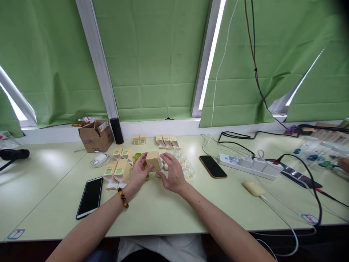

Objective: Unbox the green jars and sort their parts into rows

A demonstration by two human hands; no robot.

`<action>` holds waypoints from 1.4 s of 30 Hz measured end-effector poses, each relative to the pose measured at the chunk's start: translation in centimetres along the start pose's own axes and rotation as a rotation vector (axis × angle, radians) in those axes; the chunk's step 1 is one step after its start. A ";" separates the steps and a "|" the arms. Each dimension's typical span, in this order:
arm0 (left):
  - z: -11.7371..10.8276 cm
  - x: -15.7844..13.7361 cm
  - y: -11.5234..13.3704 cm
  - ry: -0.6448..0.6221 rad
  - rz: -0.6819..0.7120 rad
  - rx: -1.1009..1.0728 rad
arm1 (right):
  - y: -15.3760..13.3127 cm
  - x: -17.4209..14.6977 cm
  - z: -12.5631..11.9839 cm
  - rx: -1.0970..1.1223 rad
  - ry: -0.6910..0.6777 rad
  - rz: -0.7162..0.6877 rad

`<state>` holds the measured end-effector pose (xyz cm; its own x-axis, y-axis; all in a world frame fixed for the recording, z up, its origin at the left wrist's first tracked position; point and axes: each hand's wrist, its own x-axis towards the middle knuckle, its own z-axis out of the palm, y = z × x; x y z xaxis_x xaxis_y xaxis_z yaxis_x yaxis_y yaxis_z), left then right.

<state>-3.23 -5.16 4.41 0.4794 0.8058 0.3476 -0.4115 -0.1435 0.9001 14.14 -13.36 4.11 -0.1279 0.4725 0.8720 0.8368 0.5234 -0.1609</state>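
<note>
My left hand point(140, 171), with a beaded bracelet at its wrist, is closed around a small tan cardboard box point(153, 161) above the table. My right hand point(173, 174) is at the box's right end, fingers and thumb apart and curved. A whitish bit shows between them, too small to name. Green pieces point(137, 156) lie behind and below the left hand, partly hidden. Right of the box stand clear plastic cups point(188, 171) with yellow spots in them. Open tan boxes with green labels point(122, 171) stand beside my left hand.
Behind are two closed small boxes point(139, 139) and three open ones point(167, 142). Phones lie left point(90, 196) and right point(213, 166). A power strip point(251, 165) with cables, a carton point(96, 135) and a black cylinder point(116, 130) are around. Another person's hand point(344, 164) shows far right.
</note>
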 end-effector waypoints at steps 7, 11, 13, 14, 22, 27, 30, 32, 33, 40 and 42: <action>-0.1 0.1 0.6 -0.117 -0.107 -0.271 | -0.5 0.7 -0.7 0.113 0.133 0.091; -0.5 0.3 0.4 -0.051 -0.070 -0.175 | -0.6 0.9 -0.8 0.174 0.163 0.195; -0.6 0.3 0.3 0.006 0.013 -0.054 | -0.6 1.0 -0.9 0.200 0.160 0.233; -0.5 0.2 0.3 0.028 0.065 0.020 | -0.6 1.0 -0.9 0.211 0.155 0.246; 0.0 -1.4 0.3 0.034 0.447 0.614 | -1.5 1.0 -0.9 0.243 0.049 0.228; -0.3 -1.4 0.1 -0.032 0.847 1.033 | -2.5 1.0 -0.8 0.198 -0.016 0.185; -0.3 -1.3 0.2 -0.027 0.957 1.195 | -2.8 1.1 -0.8 0.159 -0.025 0.162; -0.3 -1.3 0.3 -0.029 0.988 1.256 | -2.9 1.1 -0.8 0.129 -0.034 0.155; -0.2 -1.3 0.3 -0.031 0.997 1.276 | -2.9 1.1 -0.8 0.114 -0.040 0.154; -0.2 -1.2 0.3 -0.046 1.007 1.328 | -2.7 0.9 -0.4 0.041 -0.037 0.151; -0.2 -1.3 0.3 -0.044 0.996 1.319 | -2.7 0.8 -0.2 0.020 -0.027 0.153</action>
<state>-4.12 -6.09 4.16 0.4774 0.0920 0.8739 0.3377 -0.9373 -0.0858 11.91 -14.54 5.33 -0.0143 0.5664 0.8240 0.8370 0.4576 -0.3000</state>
